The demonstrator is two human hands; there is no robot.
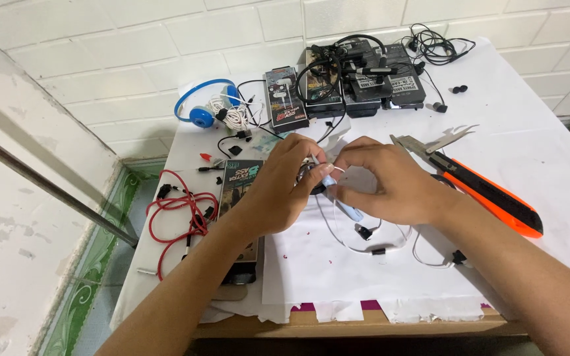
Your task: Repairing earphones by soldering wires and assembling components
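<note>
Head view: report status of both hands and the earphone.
Left hand and right hand both pinch a white wired earphone. Its cable trails on paper. Orange caliper lies right, apart.

matt white paper, glossy orange plastic cutter

Small makeshift repair bench, home or back-room sort. Low table covered in white paper, pushed against a white tiled wall. Strewn with boxed earphones, loose black cables, a red cord, blue headphones, an orange utility knife and a metal caliper.
</note>
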